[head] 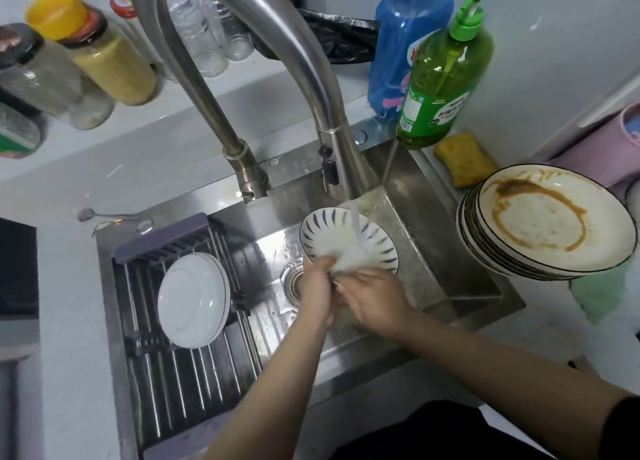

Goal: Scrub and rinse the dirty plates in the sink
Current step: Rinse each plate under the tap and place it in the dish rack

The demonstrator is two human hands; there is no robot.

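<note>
White desk (69,321) around a steel sink (433,252), tall gooseneck faucet (277,44) running. Water stream (356,231) lands in a blue-striped bowl-like plate (332,231), held tilted over the sink basin, just right of the drain (294,279).

Left hand (317,286) grips the plate's near rim, fingers (323,264) curled over the edge. Right hand (374,297) sits just beside it at the lower rim, fingers pressed against the plate under the water; exact grip is hard to tell through the splash.

Left half of the sink: dark drying rack (180,373) with a stack of clean white plates (194,300) resting on it.

Right of the sink, on the desk: stack of dirty plates (547,224), top one smeared with a brown sauce ring. Behind them a yellow sponge (464,158), green dish soap pump bottle (443,79), blue bottle (405,44). Spice jars (104,51) at the back left, a spoon (104,214) near the sink's left corner.
</note>
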